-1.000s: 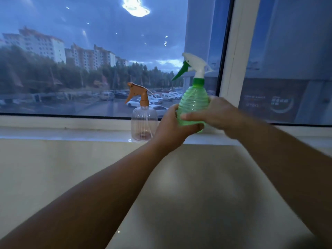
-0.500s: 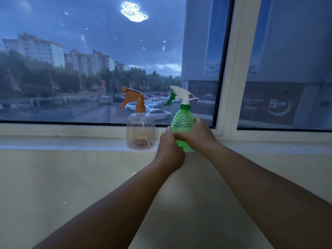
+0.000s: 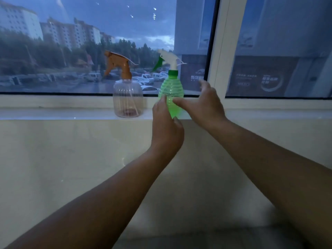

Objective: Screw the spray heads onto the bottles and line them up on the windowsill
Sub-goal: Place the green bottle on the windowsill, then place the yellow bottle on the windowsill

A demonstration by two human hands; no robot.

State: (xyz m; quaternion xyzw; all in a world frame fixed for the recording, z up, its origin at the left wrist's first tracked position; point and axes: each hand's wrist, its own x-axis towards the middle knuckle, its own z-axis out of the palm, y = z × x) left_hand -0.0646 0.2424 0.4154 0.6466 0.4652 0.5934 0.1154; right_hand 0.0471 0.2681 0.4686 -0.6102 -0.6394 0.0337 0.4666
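The dark signboards (image 3: 258,78) outside the window carry lettering too blurred to read.

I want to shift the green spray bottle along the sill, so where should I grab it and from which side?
Grip the green bottle round its ribbed belly, coming from the room side. It stands upright on the windowsill with glass close behind and the clear bottle on its left; the ridges should help the grip.

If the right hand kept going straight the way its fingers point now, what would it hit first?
Probably the window pane just right of the green bottle. The right hand is open, fingers angled up and forward past the bottle's right side, thumb by its body. Depth is unclear, so it might graze the bottle first.
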